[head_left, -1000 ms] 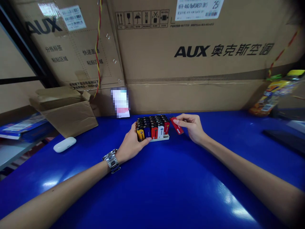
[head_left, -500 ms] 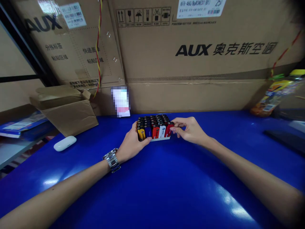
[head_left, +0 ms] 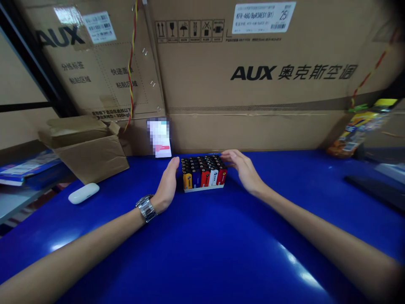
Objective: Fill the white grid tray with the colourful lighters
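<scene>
From where I stand, the glossy blue tabletop (head_left: 205, 245) spreads below a big brown printed cardboard carton (head_left: 196, 82). The left hand (head_left: 167, 183) is open, just beside the rack's left end; the right hand (head_left: 245, 171) curves loosely at its far right corner, contact unclear. Between them, the shallow white tray (head_left: 204, 188) sits lengthwise left to right, its multicoloured, black-topped lighters (head_left: 205, 178) upright, long axes vertical, tops upward.

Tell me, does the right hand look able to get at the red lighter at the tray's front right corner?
Probably yes: the right hand is open beside the tray, and nothing visible stands between it and that red lighter.
</scene>
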A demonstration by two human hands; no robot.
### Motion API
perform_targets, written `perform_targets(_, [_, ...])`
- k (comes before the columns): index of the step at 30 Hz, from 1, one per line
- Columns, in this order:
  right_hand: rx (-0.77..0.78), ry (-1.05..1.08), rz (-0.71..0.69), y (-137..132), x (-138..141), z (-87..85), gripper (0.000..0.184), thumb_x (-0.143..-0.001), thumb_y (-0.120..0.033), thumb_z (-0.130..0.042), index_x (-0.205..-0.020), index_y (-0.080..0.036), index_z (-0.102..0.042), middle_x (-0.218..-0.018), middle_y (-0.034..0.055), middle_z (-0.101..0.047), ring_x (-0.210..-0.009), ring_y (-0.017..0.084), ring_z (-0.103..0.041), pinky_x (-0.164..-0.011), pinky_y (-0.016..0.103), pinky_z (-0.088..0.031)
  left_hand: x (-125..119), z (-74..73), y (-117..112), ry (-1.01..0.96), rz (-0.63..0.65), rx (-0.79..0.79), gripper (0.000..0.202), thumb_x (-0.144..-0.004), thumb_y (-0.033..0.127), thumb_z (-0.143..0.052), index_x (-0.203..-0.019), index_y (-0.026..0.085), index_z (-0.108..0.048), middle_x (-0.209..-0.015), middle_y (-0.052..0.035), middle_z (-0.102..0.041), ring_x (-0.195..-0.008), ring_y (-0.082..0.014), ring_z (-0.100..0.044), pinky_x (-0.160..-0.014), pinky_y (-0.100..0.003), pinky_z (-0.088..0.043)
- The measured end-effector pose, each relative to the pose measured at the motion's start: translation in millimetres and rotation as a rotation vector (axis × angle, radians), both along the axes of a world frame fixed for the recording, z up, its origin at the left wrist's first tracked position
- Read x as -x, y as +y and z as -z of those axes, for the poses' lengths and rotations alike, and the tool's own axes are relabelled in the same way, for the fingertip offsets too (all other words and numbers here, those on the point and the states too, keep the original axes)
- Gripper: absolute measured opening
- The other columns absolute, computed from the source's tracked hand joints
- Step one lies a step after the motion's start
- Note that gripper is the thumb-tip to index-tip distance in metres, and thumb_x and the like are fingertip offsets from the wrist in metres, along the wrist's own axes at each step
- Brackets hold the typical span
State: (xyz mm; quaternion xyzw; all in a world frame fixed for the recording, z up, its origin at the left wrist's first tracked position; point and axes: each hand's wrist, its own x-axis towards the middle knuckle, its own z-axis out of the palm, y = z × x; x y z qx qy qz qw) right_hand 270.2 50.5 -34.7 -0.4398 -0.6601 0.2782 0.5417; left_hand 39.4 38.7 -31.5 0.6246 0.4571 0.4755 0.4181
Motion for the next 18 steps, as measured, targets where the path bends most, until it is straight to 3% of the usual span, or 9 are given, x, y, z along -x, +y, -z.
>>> perform_targets(3, [0.065,0.159,-0.017,12.5,21.7,7.5,0.042,-0.089,-0.055,-0.036,-0.108,-0.024,-0.056,-0.12,0.0079,-0.061,-0.113,0.022,-0.055,-0.098,0.043,-0.04,-12.1,-5.8,9.8,-0.191,-0.049,0.067,0.059,-0.088,0.062,-0.031,-0.124,0.02,-0.052,-0.142,-0.0052,-0.045,-0.137,-0.0271,-0.029,-0.111,-0.04,-0.03])
perform_targets(8, [0.146,0.327,0.025,16.4,49.0,7.7,0.048,-0.085,-0.059,-0.037,-0.106,-0.023,-0.06,-0.125,0.007,-0.059,-0.117,0.024,-0.052,-0.104,0.045,-0.035,-32.7,-15.6,19.8,-0.377,-0.044,0.226,0.06,-0.087,0.061,-0.035,-0.126,0.018,-0.048,-0.138,-0.009,-0.048,-0.129,-0.027,-0.042,-0.104,-0.038,-0.038])
perform_targets(12, [0.138,0.377,0.09,17.7,48.7,9.1,0.044,-0.083,-0.056,-0.041,-0.102,-0.022,-0.061,-0.119,0.0072,-0.063,-0.113,0.025,-0.054,-0.101,0.045,-0.037,-39.2,-14.1,23.8,-0.465,-0.008,0.257,0.056,-0.086,0.059,-0.041,-0.126,0.019,-0.048,-0.137,-0.0081,-0.049,-0.127,-0.025,-0.045,-0.104,-0.035,-0.038])
perform_targets(15, [0.108,0.375,0.137,18.1,44.7,11.6,0.041,-0.083,-0.053,-0.042,-0.1,-0.02,-0.061,-0.114,0.0085,-0.064,-0.111,0.025,-0.055,-0.1,0.044,-0.037,-43.0,-10.3,23.7,-0.482,0.019,0.264,0.054,-0.084,0.058,-0.046,-0.121,0.019,-0.051,-0.124,-0.0091,-0.06,-0.121,-0.0268,-0.051,-0.098,-0.037,-0.043])
perform_targets(18, [0.102,0.37,0.097,16.4,39.8,13.4,0.039,-0.082,-0.051,-0.044,-0.102,-0.021,-0.06,-0.113,0.008,-0.064,-0.11,0.026,-0.056,-0.099,0.044,-0.038,-45.2,-6.9,23.8,-0.471,0.041,0.259,0.052,-0.083,0.057,-0.048,-0.117,0.019,-0.054,-0.112,-0.0095,-0.065,-0.112,-0.028,-0.056,-0.093,-0.039,-0.046])
